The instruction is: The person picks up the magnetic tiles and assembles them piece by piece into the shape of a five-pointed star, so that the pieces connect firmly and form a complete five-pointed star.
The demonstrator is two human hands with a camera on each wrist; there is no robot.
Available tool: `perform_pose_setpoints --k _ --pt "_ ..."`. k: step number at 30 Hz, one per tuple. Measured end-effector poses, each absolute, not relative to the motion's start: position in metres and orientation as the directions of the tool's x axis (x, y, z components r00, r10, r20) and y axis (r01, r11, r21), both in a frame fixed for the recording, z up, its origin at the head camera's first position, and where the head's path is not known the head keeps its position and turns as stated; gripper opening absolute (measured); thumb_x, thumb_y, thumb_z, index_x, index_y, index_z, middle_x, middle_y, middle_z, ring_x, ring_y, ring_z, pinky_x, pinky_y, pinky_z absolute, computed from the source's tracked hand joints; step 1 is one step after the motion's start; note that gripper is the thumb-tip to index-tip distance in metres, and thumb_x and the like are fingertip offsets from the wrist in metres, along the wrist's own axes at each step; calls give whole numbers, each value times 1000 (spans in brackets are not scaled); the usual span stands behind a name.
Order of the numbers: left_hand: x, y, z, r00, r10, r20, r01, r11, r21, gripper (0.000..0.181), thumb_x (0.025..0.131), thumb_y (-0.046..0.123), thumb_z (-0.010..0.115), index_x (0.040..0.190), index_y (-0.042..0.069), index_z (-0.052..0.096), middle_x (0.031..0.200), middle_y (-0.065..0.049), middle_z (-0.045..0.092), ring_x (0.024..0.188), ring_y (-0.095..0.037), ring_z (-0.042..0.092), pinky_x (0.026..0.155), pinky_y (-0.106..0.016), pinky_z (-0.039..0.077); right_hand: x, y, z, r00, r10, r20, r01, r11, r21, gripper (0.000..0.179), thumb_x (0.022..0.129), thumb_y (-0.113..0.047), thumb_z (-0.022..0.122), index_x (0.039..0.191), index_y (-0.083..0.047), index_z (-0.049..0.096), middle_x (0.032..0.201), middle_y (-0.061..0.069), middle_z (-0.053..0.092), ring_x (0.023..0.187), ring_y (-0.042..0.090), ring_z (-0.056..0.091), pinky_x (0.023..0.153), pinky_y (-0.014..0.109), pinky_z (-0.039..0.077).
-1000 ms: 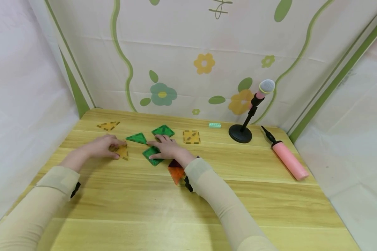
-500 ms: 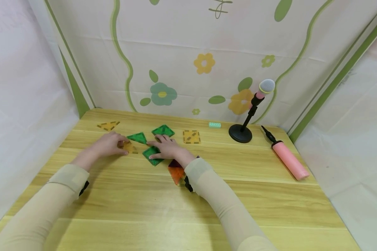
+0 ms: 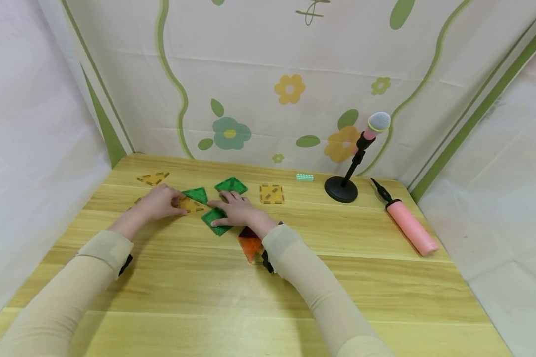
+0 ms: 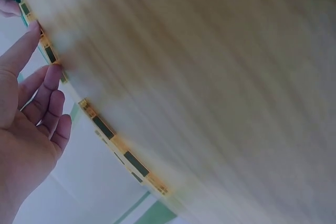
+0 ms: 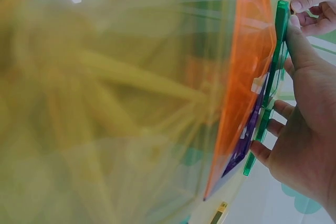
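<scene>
In the head view my left hand [image 3: 160,202] pinches a yellow triangular magnetic tile [image 3: 191,205] between thumb and fingers, its edge by the green triangle tile [image 3: 198,194]. My right hand [image 3: 237,209] rests with spread fingers on green tiles: the thumb lies on the nearer green square tile [image 3: 212,217], the fingertips reach the green triangle and the farther green tile [image 3: 231,185]. Beneath the right wrist an orange tile [image 3: 249,247] and a dark purple tile [image 3: 248,232] are partly hidden. The left wrist view shows the left fingers on the yellow tile's edge [image 4: 50,53].
A yellow triangle tile [image 3: 153,178] lies far left; another peeks out behind the left wrist. Behind the right hand are a yellow square tile [image 3: 272,194] and a mint toy brick [image 3: 304,177]. A microphone on a stand [image 3: 342,189] and a pink hand pump [image 3: 412,228] stand right.
My left hand has slid right and slightly away with the yellow triangle, bringing it against or beside the green triangle, which has shifted slightly. The right hand has stayed in place.
</scene>
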State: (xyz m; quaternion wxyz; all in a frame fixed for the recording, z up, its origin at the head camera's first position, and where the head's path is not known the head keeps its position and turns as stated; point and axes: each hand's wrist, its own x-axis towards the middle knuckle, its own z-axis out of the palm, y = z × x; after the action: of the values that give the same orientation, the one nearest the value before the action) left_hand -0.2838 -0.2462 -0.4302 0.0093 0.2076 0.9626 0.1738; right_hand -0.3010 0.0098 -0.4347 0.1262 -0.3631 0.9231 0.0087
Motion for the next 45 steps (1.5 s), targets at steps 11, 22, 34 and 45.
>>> perform_pose_setpoints --k 11,22,34,45 --pt "-281 -264 -421 -905 415 91 421 848 323 55 76 30 79 116 -5 63 88 -9 64 87 -29 54 83 -49 40 -300 9 -434 -700 -675 -234 -679 730 -73 70 89 -65 39 150 -40 17 158 6 10 144 28 12 108 49 28" --pt "-279 -308 -416 -906 421 46 417 865 278 50 80 20 75 122 -3 59 115 -26 59 114 -48 45 96 -64 32 -300 11 -435 -701 -675 -232 -677 732 -84 70 89 -65 39 150 -39 18 158 6 10 144 29 12 108 50 28" --pt "-275 -340 -419 -929 370 -17 349 891 290 45 82 22 73 114 -8 62 108 -29 60 99 -44 55 87 -57 42 -301 10 -436 -699 -675 -236 -677 731 -87 70 88 -66 39 150 -40 17 158 5 9 144 28 11 108 50 28" --pt "-265 -330 -418 -917 399 -5 377 870 319 39 82 17 73 113 -5 64 111 -26 63 105 -46 55 91 -58 41 -301 10 -436 -701 -675 -231 -679 730 -76 70 89 -65 39 150 -39 17 158 6 10 143 29 13 108 50 29"
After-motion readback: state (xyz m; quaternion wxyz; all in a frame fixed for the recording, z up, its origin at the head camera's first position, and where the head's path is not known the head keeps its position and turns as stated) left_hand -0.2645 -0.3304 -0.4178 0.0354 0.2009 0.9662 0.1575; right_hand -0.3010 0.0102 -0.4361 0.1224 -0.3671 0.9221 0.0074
